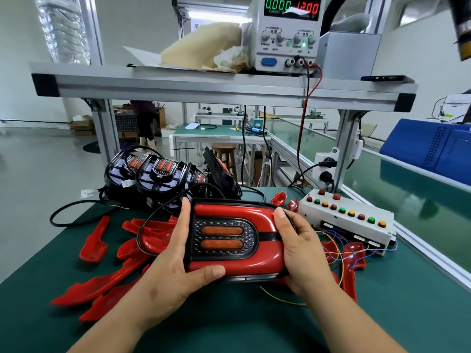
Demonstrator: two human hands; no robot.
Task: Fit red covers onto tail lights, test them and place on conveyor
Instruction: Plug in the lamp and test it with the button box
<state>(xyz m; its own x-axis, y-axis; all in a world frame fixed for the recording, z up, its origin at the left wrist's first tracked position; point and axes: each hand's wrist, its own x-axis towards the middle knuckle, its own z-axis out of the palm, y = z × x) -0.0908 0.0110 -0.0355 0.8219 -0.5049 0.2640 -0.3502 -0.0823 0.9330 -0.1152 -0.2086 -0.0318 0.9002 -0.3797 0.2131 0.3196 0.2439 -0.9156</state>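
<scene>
A tail light point(229, 238) with a red cover around two orange lenses is held above the green bench. My left hand point(175, 266) grips its left end, thumb along the lower edge. My right hand point(300, 250) grips its right end, thumb on the red cover. Several loose red covers point(107, 284) lie on the bench to the left and under the light. Behind them sits a pile of uncovered black tail lights point(158, 174) with cables. A white test box point(349, 220) with coloured buttons stands at the right, coloured wires trailing from it.
The green conveyor belt point(397, 189) runs along the right side, a blue crate point(433, 149) beyond it. An aluminium shelf point(204, 87) overhead carries a power supply point(288, 34) reading 12.00. A socket block point(326, 166) is fixed to the frame post.
</scene>
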